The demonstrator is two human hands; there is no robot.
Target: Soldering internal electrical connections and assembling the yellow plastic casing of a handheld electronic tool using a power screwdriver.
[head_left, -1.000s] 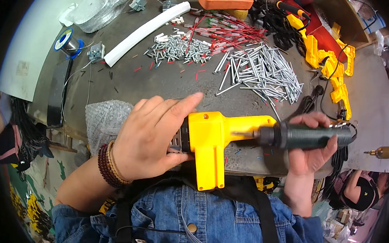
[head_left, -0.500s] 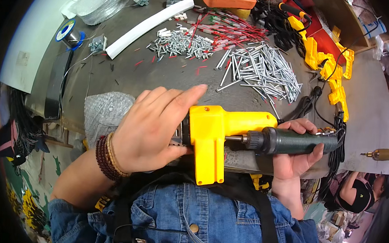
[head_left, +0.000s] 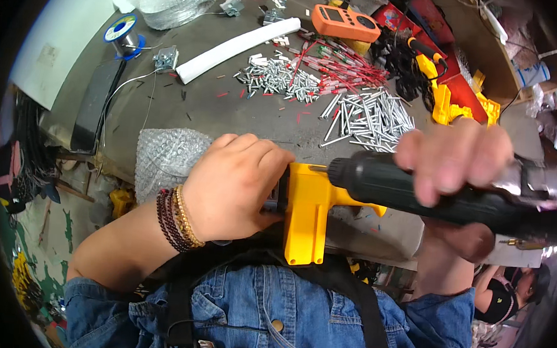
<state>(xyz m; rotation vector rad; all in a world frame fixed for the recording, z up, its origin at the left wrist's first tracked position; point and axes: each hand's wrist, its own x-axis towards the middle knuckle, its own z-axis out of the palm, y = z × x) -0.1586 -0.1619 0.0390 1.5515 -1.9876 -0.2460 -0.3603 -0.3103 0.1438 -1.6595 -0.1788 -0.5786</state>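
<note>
My left hand (head_left: 233, 184), with beaded bracelets at the wrist, is closed around the dark end of a yellow plastic housing (head_left: 306, 223). The housing is held above the table's near edge; a handle-like arm sticks out from its right side. My right hand (head_left: 461, 163), partly blurred, wraps around a dark green electric screwdriver (head_left: 377, 180). It lies almost level, its nose close to the housing's upper right corner and its bit over the yellow top. Whether the bit sits in a screw cannot be made out.
Long screws (head_left: 374, 119), short screws (head_left: 275, 78) and red wired parts (head_left: 351, 73) lie in heaps beyond my hands. Behind are a white tube (head_left: 238, 50), an orange multimeter (head_left: 344, 23) and a wire spool (head_left: 124, 37). Bubble wrap (head_left: 164, 160) lies left; another person (head_left: 500, 296) is at lower right.
My right hand has moved up and right, its grip now over the screwdriver's top. The screwdriver's nose has shifted from the housing's middle to its upper corner. The housing moved slightly right.
</note>
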